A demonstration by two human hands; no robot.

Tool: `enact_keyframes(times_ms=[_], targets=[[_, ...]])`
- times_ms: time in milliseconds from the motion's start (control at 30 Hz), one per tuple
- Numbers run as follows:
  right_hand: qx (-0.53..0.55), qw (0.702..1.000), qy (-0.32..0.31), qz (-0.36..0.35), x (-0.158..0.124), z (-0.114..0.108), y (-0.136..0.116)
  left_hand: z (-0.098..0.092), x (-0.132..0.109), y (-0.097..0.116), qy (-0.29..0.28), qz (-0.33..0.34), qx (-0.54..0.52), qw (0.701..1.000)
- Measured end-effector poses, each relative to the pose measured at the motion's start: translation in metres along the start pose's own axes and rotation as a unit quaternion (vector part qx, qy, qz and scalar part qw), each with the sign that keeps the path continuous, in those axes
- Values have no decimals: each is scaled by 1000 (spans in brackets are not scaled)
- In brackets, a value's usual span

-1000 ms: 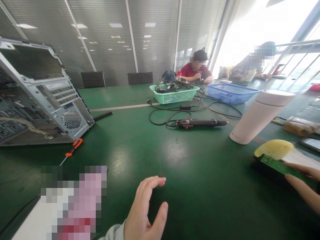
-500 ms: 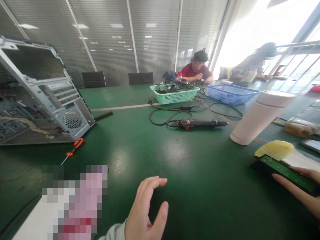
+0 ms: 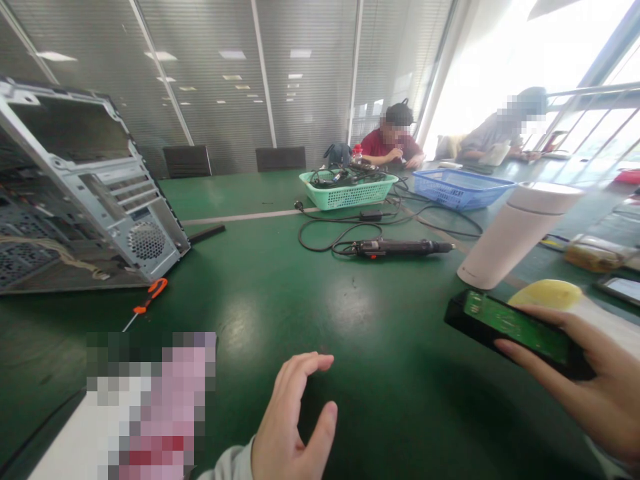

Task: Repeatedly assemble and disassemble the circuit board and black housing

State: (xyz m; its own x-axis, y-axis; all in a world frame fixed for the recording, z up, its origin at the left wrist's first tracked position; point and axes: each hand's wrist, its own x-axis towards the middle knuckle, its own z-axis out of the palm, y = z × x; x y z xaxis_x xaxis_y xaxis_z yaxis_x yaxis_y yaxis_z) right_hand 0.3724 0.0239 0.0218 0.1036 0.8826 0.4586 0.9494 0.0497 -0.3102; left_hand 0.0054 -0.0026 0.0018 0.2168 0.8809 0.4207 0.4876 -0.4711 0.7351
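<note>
My right hand [image 3: 590, 373] grips a black casing with a green circuit board [image 3: 523, 327] set in it, thumb along the near side and fingers along the far side. It is held above the green table [image 3: 345, 393], tilted, with the board facing up. My left hand [image 3: 295, 413] is at the bottom middle, thumb and fingers apart, nothing between them. Left of it lie a white sheet [image 3: 65, 433] and a blurred-out pink item [image 3: 175, 393]. Just beyond my right hand is something yellow and rounded [image 3: 547, 293].
An open computer case [image 3: 145, 220] stands at left, an orange-handled screwdriver [image 3: 150, 297] before it. A corded electric screwdriver [image 3: 400, 247] lies mid-table. Behind are a green basket [image 3: 350, 195] of cables and a blue basket [image 3: 460, 190]. A pale tumbler [image 3: 515, 233] stands right. Two people sit farther back.
My right hand has come in from the right edge, carrying the circuit board casing leftward and slightly up. My left hand has stayed in place.
</note>
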Motion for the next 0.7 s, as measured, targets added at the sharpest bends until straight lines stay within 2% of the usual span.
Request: enact_keyframes(times_ms=[33,100,167,300,367,467,700], targets=[[23,999,-24,-39,2,-3,-20,0,0,0,-4,-7,-4,1000],[75,991,3,-114,4,-5,-61,0,-1,-1,-11,-23,-12,1000],[107,980,-27,-168,3,-4,-97,1,-2,-2,-14,-43,-21,999],[159,952,-71,-250,-4,9,-148,2,-3,-4,-2,-65,-46,997],[192,937,-84,-278,-8,18,-158,1,-2,-4,1,-57,-53,997],[234,922,-91,-295,-12,28,-161,0,1,-4,3,-42,-50,998],[265,915,-99,-288,-14,30,-153,-2,5,-2,3,-39,-81,996]])
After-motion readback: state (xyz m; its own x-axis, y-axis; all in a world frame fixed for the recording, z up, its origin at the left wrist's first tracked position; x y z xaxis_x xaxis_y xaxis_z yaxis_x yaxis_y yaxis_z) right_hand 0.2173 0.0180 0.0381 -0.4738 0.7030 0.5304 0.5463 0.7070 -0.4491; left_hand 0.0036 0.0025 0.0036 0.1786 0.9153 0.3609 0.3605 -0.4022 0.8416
